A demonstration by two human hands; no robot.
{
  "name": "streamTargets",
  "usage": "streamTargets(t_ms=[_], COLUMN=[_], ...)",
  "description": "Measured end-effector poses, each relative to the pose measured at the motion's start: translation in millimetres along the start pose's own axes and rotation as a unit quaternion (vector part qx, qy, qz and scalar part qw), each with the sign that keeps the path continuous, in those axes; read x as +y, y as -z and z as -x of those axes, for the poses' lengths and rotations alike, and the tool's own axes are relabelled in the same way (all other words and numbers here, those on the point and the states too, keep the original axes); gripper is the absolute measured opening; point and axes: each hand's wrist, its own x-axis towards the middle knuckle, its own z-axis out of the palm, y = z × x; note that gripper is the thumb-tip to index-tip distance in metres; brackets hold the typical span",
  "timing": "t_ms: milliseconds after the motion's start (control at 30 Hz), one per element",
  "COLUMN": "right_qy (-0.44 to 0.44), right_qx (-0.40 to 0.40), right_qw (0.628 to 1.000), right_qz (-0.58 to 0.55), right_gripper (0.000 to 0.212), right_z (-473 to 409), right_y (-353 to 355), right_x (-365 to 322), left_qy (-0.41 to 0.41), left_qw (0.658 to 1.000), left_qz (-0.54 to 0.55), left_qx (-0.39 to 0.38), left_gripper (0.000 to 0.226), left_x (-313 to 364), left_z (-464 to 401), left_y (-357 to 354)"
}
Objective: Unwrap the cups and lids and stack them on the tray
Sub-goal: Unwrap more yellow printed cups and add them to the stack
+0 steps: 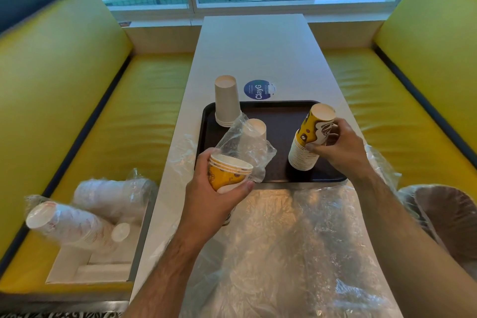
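Both hands grip yellow cups, left [219,178] wrapped, right [335,144] on tray [278,116]; sticker [259,89] reads "ClayG".

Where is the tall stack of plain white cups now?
The white cup stack stands upside down in the tray's far left corner, beside the blue sticker.

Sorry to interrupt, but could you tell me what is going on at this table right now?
A person is unpacking paper cups onto a dark tray. The right hand grips the upside-down stack of yellow cups standing on the tray. The left hand holds a few more yellow cups with a clear plastic wrapper. A stack of white cups stands at the tray's far left corner. More wrapped cups wait in a box on the bench.
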Motion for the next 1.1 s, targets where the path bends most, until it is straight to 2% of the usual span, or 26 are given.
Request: streamTargets(t_ms=[200,300,367,433,500,533,633,700,767,867,933,1100], right_qy=[-0.010,-0.018,-0.005,0.031,0.078,0.101,0.163,0.170,0.145,0.114,0.114,0.119], right_qx=[-0.007,-0.009,0.051,0.147,0.176,0.138,-0.083,-0.214,-0.297,-0.374,-0.399,-0.399], right_qw=[1.000,1.000,0.999,0.988,0.980,0.982,0.978,0.959,0.942,0.917,0.907,0.909], right_qz=[-0.008,-0.005,-0.008,-0.015,-0.045,-0.075,-0.104,-0.070,-0.065,-0.077,-0.068,0.004], right_gripper=[0.078,0.086,0.089,0.071,0.036,0.023,0.034,0.027,0.019,0.011,0.008,0.028], right_z=[1.0,3.5,8.4,19.4,32.5,38.2,54.0,59.5,61.6,65.5,69.2,77.2], right_y=[-1.5,0.8,6.2,13.1,17.1,17.9,14.2,9.8,8.0,8.8,6.7,-7.7], right_x=[2.3,-1.0,-6.6,-18.7,-38.7,-48.4,-74.1,-83.6,-88.6,-94.7,-98.0,-96.6], left_qy=[0.002,0.010,0.005,-0.005,-0.014,-0.017,-0.024,-0.037,-0.050,-0.057,-0.058,-0.049], left_qw=[1.000,1.000,1.000,0.999,0.998,0.997,0.992,0.989,0.987,0.982,0.979,0.971], left_qz=[-0.004,-0.009,-0.017,-0.029,-0.055,-0.071,-0.110,-0.121,-0.128,-0.156,-0.175,-0.213], left_qx=[0.002,-0.004,-0.013,-0.021,-0.031,-0.038,-0.060,-0.072,-0.081,-0.087,-0.090,-0.094], left_gripper=[0.079,0.078,0.076,0.077,0.078,0.078,0.076,0.072,0.069,0.070,0.069,0.068], left_x=[-0.9,-0.7,-0.1,1.2,2.4,2.8,3.9,5.4,6.7,7.1,6.5,2.1], left_z=[0.1,1.1,1.9,2.8,2.7,2.5,1.9,2.4,3.5,5.0,5.6,6.6], left_y=[-0.6,-2.0,-2.0,-1.1,-0.3,-0.5,-3.0,-5.3,-6.3,-5.4,-4.4,-2.6])
